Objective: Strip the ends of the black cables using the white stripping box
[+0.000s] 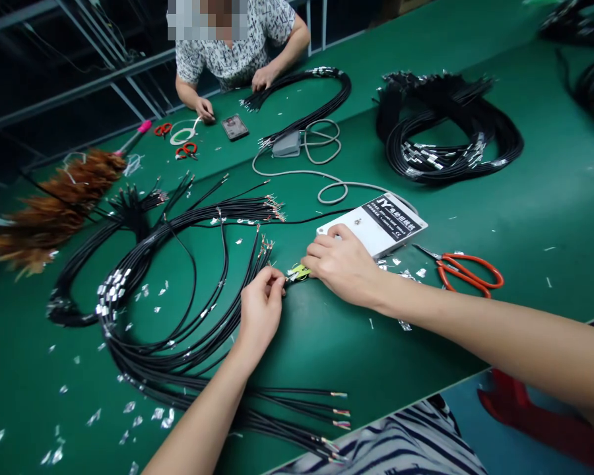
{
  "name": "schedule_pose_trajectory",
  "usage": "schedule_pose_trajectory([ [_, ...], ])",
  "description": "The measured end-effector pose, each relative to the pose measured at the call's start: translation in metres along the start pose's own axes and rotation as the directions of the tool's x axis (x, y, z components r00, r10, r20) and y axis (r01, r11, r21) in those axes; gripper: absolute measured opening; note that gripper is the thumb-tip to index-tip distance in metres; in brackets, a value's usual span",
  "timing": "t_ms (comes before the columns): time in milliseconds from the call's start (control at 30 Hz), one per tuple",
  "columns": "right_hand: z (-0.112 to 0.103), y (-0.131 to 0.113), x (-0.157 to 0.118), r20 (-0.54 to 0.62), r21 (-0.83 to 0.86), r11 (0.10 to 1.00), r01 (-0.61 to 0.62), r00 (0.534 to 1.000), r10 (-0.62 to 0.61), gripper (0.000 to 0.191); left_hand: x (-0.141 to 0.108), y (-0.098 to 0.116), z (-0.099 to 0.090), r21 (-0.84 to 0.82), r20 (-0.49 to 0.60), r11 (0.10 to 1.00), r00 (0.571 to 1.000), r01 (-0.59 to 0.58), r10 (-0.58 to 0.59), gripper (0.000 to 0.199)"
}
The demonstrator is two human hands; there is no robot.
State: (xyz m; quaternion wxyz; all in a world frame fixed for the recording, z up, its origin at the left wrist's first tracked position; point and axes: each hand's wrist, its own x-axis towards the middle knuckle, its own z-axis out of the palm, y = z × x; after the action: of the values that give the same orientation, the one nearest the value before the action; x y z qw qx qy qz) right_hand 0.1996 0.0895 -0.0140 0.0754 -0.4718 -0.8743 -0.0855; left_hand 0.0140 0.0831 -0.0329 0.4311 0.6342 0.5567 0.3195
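Observation:
My left hand (264,305) is closed, thumb and fingers pinching the end of a black cable. Right beside it, my right hand (345,265) is closed around a small yellow-green tool (299,271), whose exact kind is partly hidden by my fingers. The tool's visible end meets the cable end between both hands. A coiled bundle of black cables (138,359) lies to the left and under my left forearm, with bare coloured wire ends (340,412) near the front edge. Behind my right hand sits a white machine box (376,227) with a black label.
Red-handled scissors (470,272) lie right of the box. Foil scraps (158,413) litter the green table (549,218). A larger cable coil (450,132) sits farther back. Across the table a person (237,59) handles cables. A feather duster (69,191) lies at left; a grey cord (297,173) crosses the middle.

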Motion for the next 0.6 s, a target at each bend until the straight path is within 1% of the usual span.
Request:
schedule_pose_trajectory([
  [233,0.0,0.0,0.0,-0.011,0.008,1.0,-0.006,1.0,0.006,0.023,0.002,0.0,0.002,-0.009,0.0,1.0,1.0,-0.005,0.005,0.013],
  [467,-0.004,-0.003,0.002,0.019,0.027,0.999,-0.018,1.0,0.017,0.015,0.003,0.0,0.003,-0.008,-0.001,1.0,1.0,-0.01,0.01,0.012],
  [533,-0.008,-0.001,-0.003,-0.016,0.067,0.998,-0.008,1.0,0.009,0.007,0.003,0.001,0.003,-0.001,-0.003,1.0,1.0,-0.012,0.012,0.012],
  [567,-0.01,0.001,-0.008,-0.055,0.099,0.995,-0.006,0.998,0.012,0.007,0.003,0.001,0.003,0.003,-0.003,1.0,1.0,-0.013,0.013,0.013],
  [600,-0.012,0.005,-0.016,-0.111,0.135,0.991,-0.012,0.993,0.028,0.01,0.002,0.001,0.003,0.007,-0.003,1.0,1.0,-0.013,0.013,0.013],
])
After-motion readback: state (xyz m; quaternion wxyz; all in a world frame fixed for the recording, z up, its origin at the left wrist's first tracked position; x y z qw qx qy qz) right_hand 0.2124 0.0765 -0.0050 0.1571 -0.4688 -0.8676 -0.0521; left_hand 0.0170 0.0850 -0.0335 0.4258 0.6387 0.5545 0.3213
